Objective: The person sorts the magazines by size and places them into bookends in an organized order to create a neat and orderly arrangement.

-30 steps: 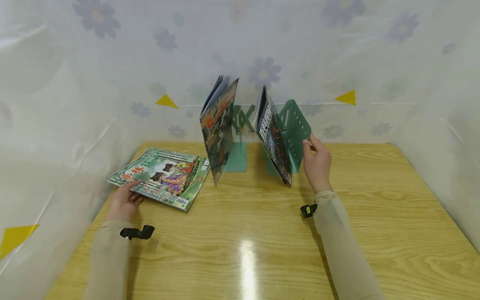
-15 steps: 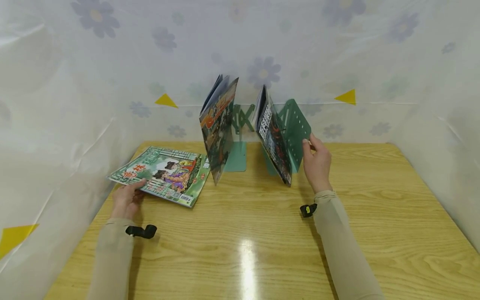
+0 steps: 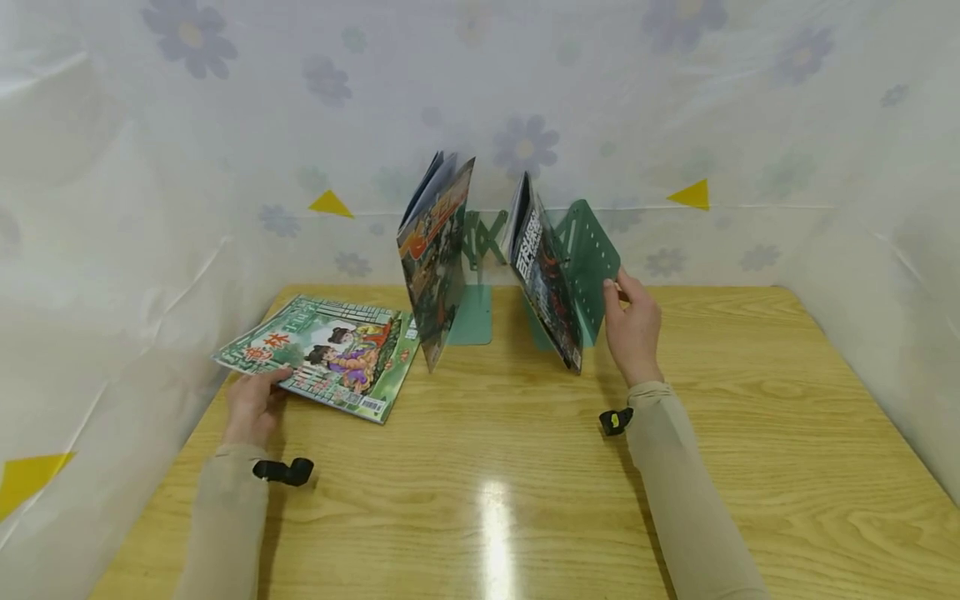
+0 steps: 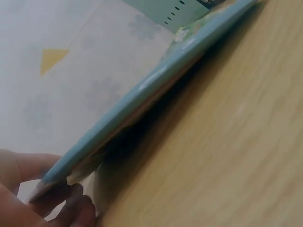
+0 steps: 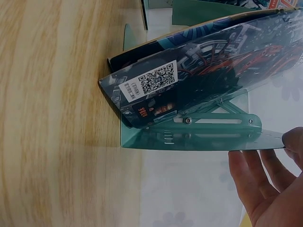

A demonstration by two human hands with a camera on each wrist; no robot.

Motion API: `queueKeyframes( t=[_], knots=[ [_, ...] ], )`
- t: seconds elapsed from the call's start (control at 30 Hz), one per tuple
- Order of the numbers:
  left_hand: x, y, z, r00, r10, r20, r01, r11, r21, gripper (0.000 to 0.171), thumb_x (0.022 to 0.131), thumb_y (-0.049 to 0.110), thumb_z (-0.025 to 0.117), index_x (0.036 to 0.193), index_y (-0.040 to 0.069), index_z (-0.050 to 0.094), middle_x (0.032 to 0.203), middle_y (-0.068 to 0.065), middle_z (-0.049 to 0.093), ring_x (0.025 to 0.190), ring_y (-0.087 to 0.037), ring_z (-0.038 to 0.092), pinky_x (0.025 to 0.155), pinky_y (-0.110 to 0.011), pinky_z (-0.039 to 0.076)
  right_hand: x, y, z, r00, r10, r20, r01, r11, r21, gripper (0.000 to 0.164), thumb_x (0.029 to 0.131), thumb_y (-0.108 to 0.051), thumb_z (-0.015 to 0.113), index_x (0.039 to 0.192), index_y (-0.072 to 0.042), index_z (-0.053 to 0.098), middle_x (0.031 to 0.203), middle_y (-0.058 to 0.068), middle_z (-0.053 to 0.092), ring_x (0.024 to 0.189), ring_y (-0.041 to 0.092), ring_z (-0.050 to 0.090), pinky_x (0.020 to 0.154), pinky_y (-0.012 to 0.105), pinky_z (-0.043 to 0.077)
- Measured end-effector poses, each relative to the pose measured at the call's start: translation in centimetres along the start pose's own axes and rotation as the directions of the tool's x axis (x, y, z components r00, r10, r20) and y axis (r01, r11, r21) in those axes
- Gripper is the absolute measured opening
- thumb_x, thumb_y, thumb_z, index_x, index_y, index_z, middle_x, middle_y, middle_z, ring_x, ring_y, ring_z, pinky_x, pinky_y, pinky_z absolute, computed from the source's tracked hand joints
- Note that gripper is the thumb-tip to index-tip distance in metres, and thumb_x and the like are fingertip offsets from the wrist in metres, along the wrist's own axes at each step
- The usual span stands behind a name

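Observation:
On the left of the table lies a green magazine (image 3: 330,354) with two cartoon children on its cover. My left hand (image 3: 253,404) pinches its near-left edge, thumb on the cover and fingers underneath. In the left wrist view this magazine (image 4: 147,90) is tilted, with a dark gap between it and the wood. My right hand (image 3: 634,329) grips the outer edge of the right panel of a green metal expanding bookend (image 3: 596,267). The right wrist view shows its thumb and fingers on that panel (image 5: 203,142). Leaning inside the panel is a dark magazine (image 3: 547,283) with white lettering.
Another magazine (image 3: 437,267), with orange lettering, stands upright at the bookend's left side, near the green magazine's right end. Crossed green bars (image 3: 486,237) join the bookend's sides. Behind the wooden table (image 3: 480,442) hangs a flowered sheet (image 3: 420,92) with yellow triangles.
My left hand has moved slightly right and its thumb has come further onto the green magazine, which has turned and shifted a little right. The right hand and bookend have stayed put.

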State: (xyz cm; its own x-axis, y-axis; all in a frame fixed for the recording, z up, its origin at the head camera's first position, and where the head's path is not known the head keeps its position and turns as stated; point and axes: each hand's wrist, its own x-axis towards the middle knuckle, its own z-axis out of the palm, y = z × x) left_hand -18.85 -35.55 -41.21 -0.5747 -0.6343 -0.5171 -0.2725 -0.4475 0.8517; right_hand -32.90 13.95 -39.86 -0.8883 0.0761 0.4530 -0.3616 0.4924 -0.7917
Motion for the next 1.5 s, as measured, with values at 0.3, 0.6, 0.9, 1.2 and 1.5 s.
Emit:
queueKeyframes(
  t=[0.3,0.6,0.9,1.2,1.5],
  knots=[
    [-0.2,-0.5,0.0,0.986,0.149,0.07,-0.153,0.987,0.053,0.052,0.09,-0.002,0.066,0.139,0.002,0.05,0.081,0.011,0.065,0.068,-0.002,0.063,0.062,-0.021,0.054,0.0,-0.1,0.0,1.0,-0.007,-0.009,0.007,1.0,0.011,0.042,0.105,-0.029,0.05,0.145,-0.017,0.05,0.14,0.01,0.055,0.111,0.033,0.059,0.089,0.053,0.049],
    [-1.2,-0.4,0.0,0.976,0.197,0.095,-0.196,0.98,-0.022,0.033,0.09,-0.008,0.062,0.121,0.002,0.054,0.071,0.001,0.069,0.054,-0.012,0.066,0.047,-0.029,0.056,-0.1,0.1,0.0,1.0,-0.011,-0.01,0.011,1.0,0.007,0.042,0.105,-0.029,0.051,0.145,-0.018,0.05,0.14,0.01,0.055,0.112,0.034,0.059,0.091,0.053,0.049],
    [-2.8,0.0,0.6,0.941,0.33,0.074,-0.328,0.944,-0.041,0.037,0.088,-0.008,0.064,0.123,0.001,0.059,0.082,-0.002,0.07,0.057,-0.014,0.067,0.044,-0.028,0.054,-0.1,0.1,0.1,1.0,-0.018,-0.006,0.018,1.0,0.01,0.042,0.104,-0.031,0.051,0.145,-0.018,0.05,0.141,0.01,0.054,0.112,0.033,0.059,0.09,0.053,0.049],
    [-4.2,0.4,1.7,0.887,0.455,0.078,-0.456,0.89,-0.011,0.032,0.086,-0.008,0.065,0.117,0.0,0.063,0.087,-0.004,0.07,0.064,-0.014,0.067,0.048,-0.027,0.055,-0.1,0.2,0.1,1.0,-0.017,-0.003,0.017,1.0,0.014,0.043,0.105,-0.031,0.05,0.145,-0.018,0.049,0.141,0.011,0.053,0.113,0.034,0.059,0.09,0.054,0.049],
    [-6.2,1.0,2.4,0.809,0.583,0.082,-0.587,0.808,0.049,0.031,0.087,-0.004,0.066,0.117,0.0,0.065,0.091,-0.005,0.068,0.066,-0.012,0.067,0.049,-0.022,0.054,0.0,0.3,0.2,1.0,-0.006,-0.007,0.006,1.0,0.008,0.044,0.105,-0.032,0.05,0.146,-0.017,0.049,0.141,0.012,0.054,0.113,0.034,0.059,0.091,0.054,0.049]
  ],
)
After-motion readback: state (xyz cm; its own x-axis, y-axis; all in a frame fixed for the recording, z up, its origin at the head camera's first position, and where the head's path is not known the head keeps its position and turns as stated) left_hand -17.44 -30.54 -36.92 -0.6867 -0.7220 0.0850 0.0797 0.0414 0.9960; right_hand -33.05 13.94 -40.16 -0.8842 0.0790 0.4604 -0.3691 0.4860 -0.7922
